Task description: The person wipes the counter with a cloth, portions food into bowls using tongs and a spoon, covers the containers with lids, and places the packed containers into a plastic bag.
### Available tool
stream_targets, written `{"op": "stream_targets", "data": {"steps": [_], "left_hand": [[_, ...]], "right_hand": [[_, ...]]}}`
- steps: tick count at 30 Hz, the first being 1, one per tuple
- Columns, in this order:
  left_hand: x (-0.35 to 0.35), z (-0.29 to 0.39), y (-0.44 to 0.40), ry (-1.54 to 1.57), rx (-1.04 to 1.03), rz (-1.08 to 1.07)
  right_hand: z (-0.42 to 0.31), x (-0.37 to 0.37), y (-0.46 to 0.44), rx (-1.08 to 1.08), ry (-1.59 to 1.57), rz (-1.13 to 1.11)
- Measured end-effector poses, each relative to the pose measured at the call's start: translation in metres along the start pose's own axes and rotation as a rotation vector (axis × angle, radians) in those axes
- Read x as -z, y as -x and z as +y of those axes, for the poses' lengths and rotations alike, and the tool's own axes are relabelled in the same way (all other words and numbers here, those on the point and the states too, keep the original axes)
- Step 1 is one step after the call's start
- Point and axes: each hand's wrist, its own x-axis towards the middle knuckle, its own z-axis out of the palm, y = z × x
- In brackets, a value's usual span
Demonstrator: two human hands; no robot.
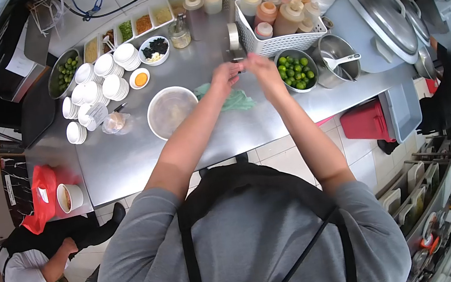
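Both my hands meet over the steel table, close to a roll of tape (233, 37). My left hand (227, 75) has its fingers bent toward the right one; what they hold, if anything, is too small to tell. Blurred, my right hand (261, 68) touches or nearly touches it. Below them lies a green cloth (238, 100). A round translucent-lidded bowl (173, 112) stands by my left forearm. Right of my right hand is a metal bowl of limes (296, 71).
White cup stacks (91, 93) stand at the left, near a bowl of dark food (154, 50). A white basket of sauce bottles (281, 44) and a steel pot (336, 60) are at the right. One person (26, 270) is at lower left, another (449, 78) at far right.
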Motion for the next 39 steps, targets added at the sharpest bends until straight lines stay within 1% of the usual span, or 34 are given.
{"op": "stream_targets", "data": {"steps": [1,2,3,4,5,6,7,8,9,10,11,12,13,14,16,17,18,19,20,21,22,23,25,26,28,29,32,33,35,37,38,39], "left_hand": [[-0.003,0.004,0.002,0.000,0.004,-0.006],[-0.005,0.009,0.003,0.051,0.051,0.013],[-0.006,0.011,0.002,0.103,0.098,0.035],[-0.004,0.011,-0.002,0.007,0.122,0.039],[-0.003,0.009,-0.006,0.008,0.124,0.039],[-0.003,0.005,-0.009,-0.200,0.013,0.030],[-0.004,0.005,-0.010,-0.407,-0.099,0.020],[-0.005,0.007,-0.013,-0.406,-0.097,0.021],[-0.008,0.013,-0.015,-0.824,-0.201,0.129],[-0.011,0.017,-0.015,-1.243,-0.305,0.239],[-0.011,0.016,-0.012,-1.242,-0.300,0.240],[-0.012,0.016,-0.006,-1.339,-0.414,0.358],[-0.010,0.019,-0.002,-1.435,-0.533,0.480],[-0.004,0.028,0.000,-1.439,-0.528,0.489],[0.020,0.062,0.022,-0.916,-0.671,0.225],[0.036,0.081,0.036,-0.721,-0.542,0.175],[0.059,0.096,0.050,-0.352,-0.387,0.109],[0.075,0.111,0.080,-0.258,-0.351,0.088],[0.092,0.117,0.103,-0.178,-0.361,0.147],[0.143,0.112,0.122,-0.103,-0.340,0.293],[0.175,0.103,0.119,-0.088,-0.321,0.329],[0.195,0.091,0.113,-0.084,-0.326,0.341],[0.226,0.068,0.103,-0.045,-0.247,0.492],[0.231,0.058,0.100,-0.041,-0.253,0.503],[0.227,0.043,0.092,-0.035,-0.207,0.381],[0.226,0.039,0.091,-0.029,-0.209,0.390],[0.222,0.035,0.095,0.020,-0.034,0.265],[0.223,0.034,0.095,0.026,-0.037,0.274],[0.224,0.031,0.093,0.045,-0.003,0.191],[0.227,0.028,0.089,0.062,-0.002,0.210],[0.227,0.025,0.087,0.076,0.002,0.223],[0.225,0.023,0.087,0.080,0.002,0.226]], "right_hand": [[0.011,0.013,0.026,0.022,0.056,-0.064],[0.021,0.026,0.053,0.045,0.112,-0.130],[0.019,0.031,0.085,-0.008,0.220,-0.161],[0.016,0.034,0.116,-0.062,0.327,-0.193],[0.031,0.042,0.137,-0.024,0.358,-0.243],[0.042,0.047,0.152,-0.093,0.309,-0.244],[0.049,0.049,0.160,-0.081,0.362,-0.255],[0.052,0.050,0.160,-0.049,0.386,-0.196],[0.052,0.048,0.161,-0.017,0.409,-0.137],[0.049,0.048,0.158,-0.023,0.403,-0.134],[0.044,0.047,0.155,-0.032,0.397,-0.133],[0.039,0.044,0.153,0.014,0.412,-0.132],[0.036,0.043,0.149,0.014,0.409,-0.140],[0.035,0.042,0.146,0.059,0.428,-0.141],[0.031,0.038,0.144,0.099,0.435,-0.152],[0.032,0.034,0.139,0.092,0.431,-0.168],[0.033,0.028,0.133,0.137,0.411,-0.216],[0.034,0.021,0.126,0.186,0.390,-0.263],[0.032,0.008,0.119,0.221,0.431,-0.279],[0.035,-0.013,0.108,0.200,0.420,-0.395],[0.040,-0.028,0.096,0.176,0.410,-0.499],[0.050,-0.035,0.082,0.178,0.408,-0.513],[0.074,-0.048,0.058,-0.004,0.672,-0.737],[0.078,-0.051,0.051,0.001,0.671,-0.749],[0.081,-0.056,0.039,-0.059,0.649,-0.814],[0.084,-0.060,0.035,-0.059,0.650,-0.825],[0.093,-0.070,0.024,-0.010,0.650,-0.827],[0.098,-0.073,0.020,0.003,0.652,-0.801],[0.108,-0.077,0.015,0.019,0.653,-0.784],[0.114,-0.078,0.012,0.099,0.741,-0.696],[0.117,-0.077,0.011,0.098,0.743,-0.701],[0.118,-0.077,0.010,0.220,0.793,-0.693]]}}
